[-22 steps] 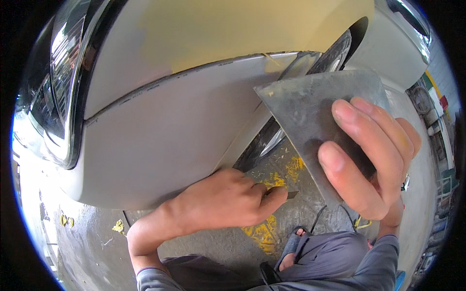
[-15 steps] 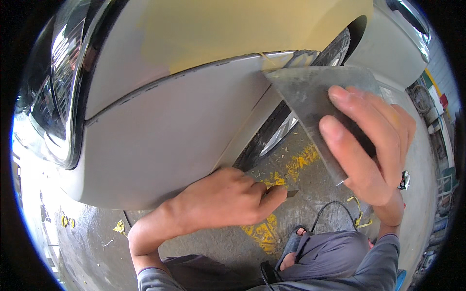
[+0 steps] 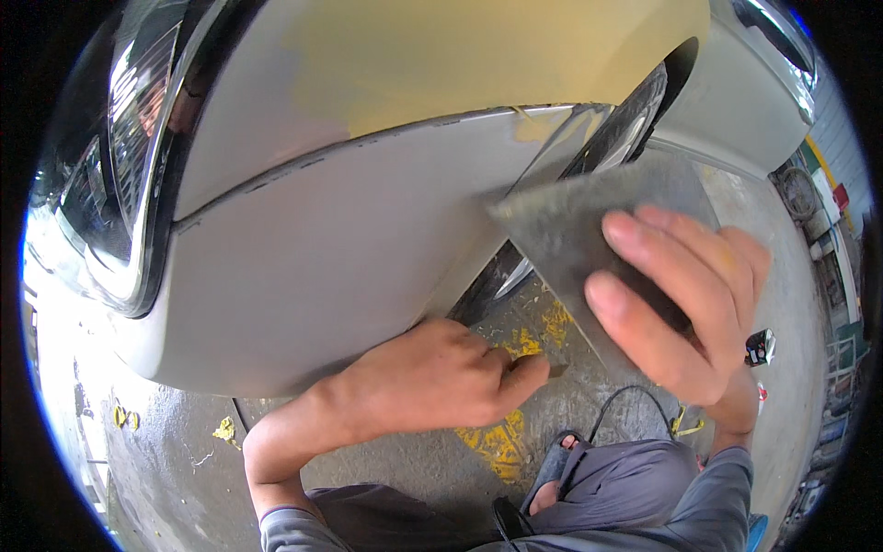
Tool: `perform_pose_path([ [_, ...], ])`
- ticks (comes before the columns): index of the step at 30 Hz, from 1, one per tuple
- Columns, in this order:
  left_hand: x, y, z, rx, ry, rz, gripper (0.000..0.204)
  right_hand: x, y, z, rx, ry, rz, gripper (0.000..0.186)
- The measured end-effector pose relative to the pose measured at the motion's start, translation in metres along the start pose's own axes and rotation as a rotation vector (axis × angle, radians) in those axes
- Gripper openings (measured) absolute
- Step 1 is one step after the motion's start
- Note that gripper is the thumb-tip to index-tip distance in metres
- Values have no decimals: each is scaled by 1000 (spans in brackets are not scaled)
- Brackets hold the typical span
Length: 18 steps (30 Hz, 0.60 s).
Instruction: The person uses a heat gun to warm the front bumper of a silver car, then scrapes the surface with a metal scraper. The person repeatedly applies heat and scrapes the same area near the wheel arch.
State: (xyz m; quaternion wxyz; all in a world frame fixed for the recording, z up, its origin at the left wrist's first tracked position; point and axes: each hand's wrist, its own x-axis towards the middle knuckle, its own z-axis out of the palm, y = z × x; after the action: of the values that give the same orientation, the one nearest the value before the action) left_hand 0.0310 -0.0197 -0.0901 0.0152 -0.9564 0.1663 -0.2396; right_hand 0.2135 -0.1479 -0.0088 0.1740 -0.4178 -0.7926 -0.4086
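My right hand (image 3: 690,294) grips a flat grey metal putty spreader (image 3: 589,221), fingers on the face towards me. Its far left corner overlaps the rear end of the grey car bumper (image 3: 340,248) in view; whether they touch I cannot tell. Below the bumper's lower edge, my left hand (image 3: 451,373) is closed with the thumb against the bent forefinger. A small flat brownish tip (image 3: 557,371) pokes out of that grip; the rest of this piece is hidden. Above the bumper, the fender (image 3: 478,55) carries a broad patch of yellowish filler.
A headlight (image 3: 120,184) sits at the far left, and a wheel (image 3: 635,101) shows behind the spreader. Yellow paint marks (image 3: 497,446) and a black cable (image 3: 635,388) lie on the concrete floor. Yellow tape scraps (image 3: 225,430) lie at lower left. Shelving with clutter lines the right.
My right hand has brought the spreader downward and slightly left, away from the fender seam. My left hand has stayed almost in place. The view of the car has shifted slightly.
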Motion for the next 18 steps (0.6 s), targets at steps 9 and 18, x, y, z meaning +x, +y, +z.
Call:
perform_pose_path([
  [9,19,14,7,-732,389,-215,18,-43,-32,2,832,373,896,40],
  [18,9,15,10,-829,237,-113,18,-34,-3,2,962,163,704,48],
])
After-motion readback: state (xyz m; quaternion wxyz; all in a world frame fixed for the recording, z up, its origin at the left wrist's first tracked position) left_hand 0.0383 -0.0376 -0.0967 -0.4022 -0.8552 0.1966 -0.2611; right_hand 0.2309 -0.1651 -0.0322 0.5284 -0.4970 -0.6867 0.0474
